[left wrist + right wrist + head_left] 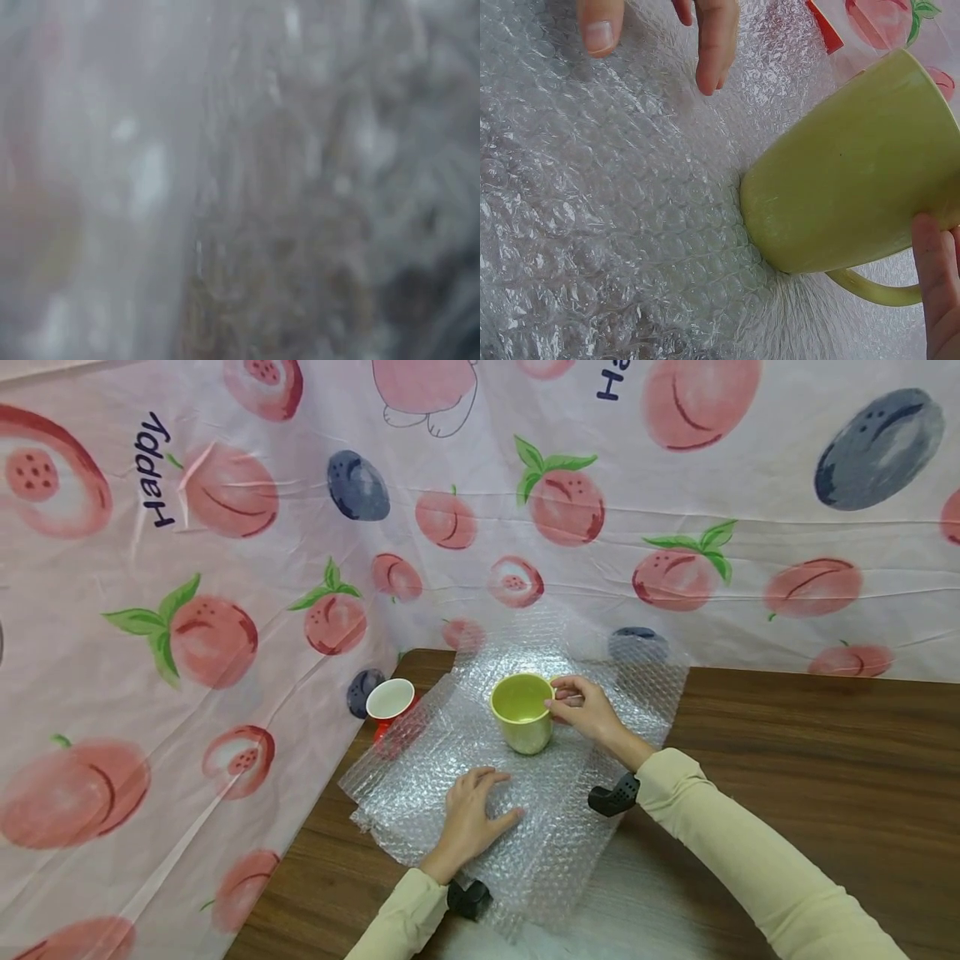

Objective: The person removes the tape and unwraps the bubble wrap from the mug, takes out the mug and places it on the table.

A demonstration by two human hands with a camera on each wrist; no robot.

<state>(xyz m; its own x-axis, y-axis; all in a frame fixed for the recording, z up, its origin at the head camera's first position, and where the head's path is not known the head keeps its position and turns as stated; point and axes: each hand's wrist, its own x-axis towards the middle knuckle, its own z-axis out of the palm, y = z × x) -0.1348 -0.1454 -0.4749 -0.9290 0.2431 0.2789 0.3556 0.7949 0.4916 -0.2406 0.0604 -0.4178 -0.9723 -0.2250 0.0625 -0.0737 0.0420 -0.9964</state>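
A yellow-green mug (527, 735) stands upright on a sheet of clear bubble wrap (551, 814). My right hand (592, 710) grips it at the right side near the rim. In the right wrist view a digit of that hand presses the mug's wall close to the rim, just above the handle (877, 291). Nearer to me, my left hand (471, 818) lies over the bubble wrap with its fingers spread and relaxed, apart from the mug. Fingers (714, 45) of the left hand also show at the top of the right wrist view. The left wrist view is a blur of clear plastic.
A red cup with a white inside (390, 700) stands at the table's left edge, partly behind the bubble wrap. The wrap's far end leans on the fruit-print curtain (465, 468) at the back. Brown wooden tabletop (817, 768) extends to the right.
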